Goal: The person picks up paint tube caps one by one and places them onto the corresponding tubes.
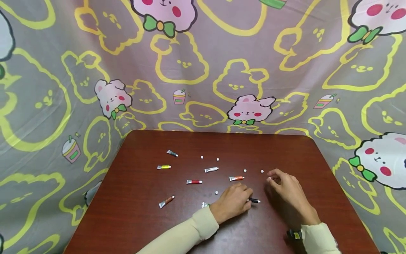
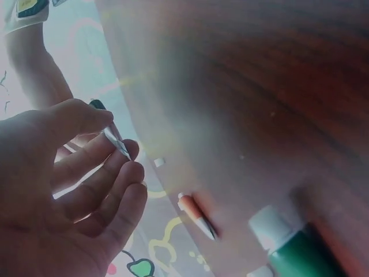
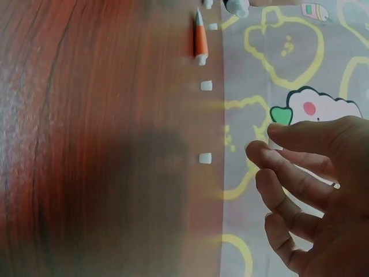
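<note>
My left hand (image 1: 233, 199) pinches a small black paint tube (image 1: 254, 200) between thumb and fingers, low over the table; its white tip points right. In the left wrist view, the tube's silver tail (image 2: 117, 143) shows at the fingertips. To the right, my right hand (image 1: 290, 187) hovers with fingers loosely bent and the thumb near the index finger; nothing shows between them. A small white cap (image 1: 262, 171) lies just beyond its fingertips, with another white cap (image 1: 245, 170) to the left. An orange paint tube (image 1: 236, 178) lies beyond the left hand. Under the left wrist, a green tube (image 1: 205, 204) is partly hidden.
Red (image 1: 194, 182), white (image 1: 211, 169), yellow (image 1: 164, 167), dark teal (image 1: 172, 153) and brown (image 1: 166, 201) paint tubes lie across the left and middle of the brown table (image 1: 127, 225). More loose caps (image 1: 216, 192) lie among them. A patterned cloth (image 1: 203, 70) hangs behind the table.
</note>
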### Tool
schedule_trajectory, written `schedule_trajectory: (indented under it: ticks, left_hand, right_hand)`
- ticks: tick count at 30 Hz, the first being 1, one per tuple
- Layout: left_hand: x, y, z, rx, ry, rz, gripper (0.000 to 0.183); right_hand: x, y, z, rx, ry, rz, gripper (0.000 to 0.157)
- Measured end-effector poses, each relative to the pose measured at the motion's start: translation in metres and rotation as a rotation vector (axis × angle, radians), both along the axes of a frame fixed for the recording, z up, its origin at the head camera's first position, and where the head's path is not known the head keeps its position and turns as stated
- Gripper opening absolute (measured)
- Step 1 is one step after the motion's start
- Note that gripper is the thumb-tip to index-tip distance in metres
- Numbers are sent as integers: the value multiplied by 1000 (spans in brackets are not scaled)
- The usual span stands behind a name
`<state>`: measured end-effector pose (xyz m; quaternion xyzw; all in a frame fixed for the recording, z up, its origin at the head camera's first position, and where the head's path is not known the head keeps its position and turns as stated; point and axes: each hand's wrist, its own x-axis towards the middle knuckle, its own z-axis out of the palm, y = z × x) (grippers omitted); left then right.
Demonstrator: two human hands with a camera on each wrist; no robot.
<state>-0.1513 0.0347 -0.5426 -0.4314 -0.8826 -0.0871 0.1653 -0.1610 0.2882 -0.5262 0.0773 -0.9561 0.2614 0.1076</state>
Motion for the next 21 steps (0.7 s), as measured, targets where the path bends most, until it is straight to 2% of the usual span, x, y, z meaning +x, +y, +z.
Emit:
schedule_trajectory:
  ticks: [7,14,21]
  left_hand:
    - [-2,-7,10,4,1,-18,14]
    - [-3,-16,14,4,-18,-17,12]
    - [-2,-22,19,36,-9,-50,12]
  right_hand:
    - [5,-6,5,-2,8,-1,11]
    - [10,-14,12,-9,12,41,9]
    - [18,-20,16,-22,52,86,14]
